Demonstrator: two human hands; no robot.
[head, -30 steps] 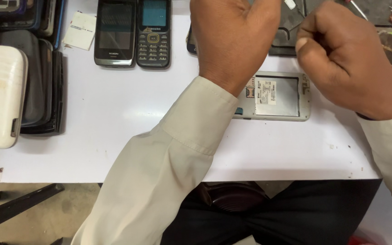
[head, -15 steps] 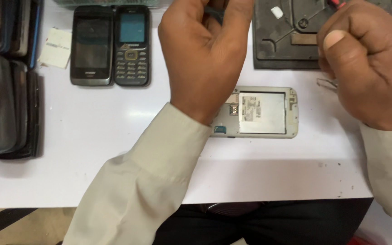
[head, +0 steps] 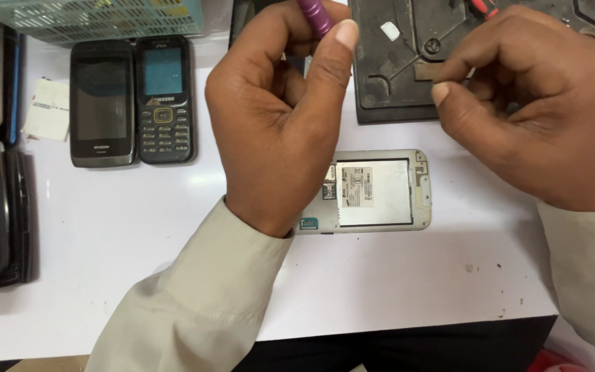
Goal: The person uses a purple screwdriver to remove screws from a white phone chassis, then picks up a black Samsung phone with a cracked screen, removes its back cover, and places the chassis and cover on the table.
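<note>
Purple rounded tool handle in left hand, fingers curled.

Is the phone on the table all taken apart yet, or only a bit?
Only a bit. The opened phone lies face down on the white table with its back cover already off and its battery still in. The left hand grips a purple tool handle above it; the right hand is curled beside it. The insides look untouched.
</note>
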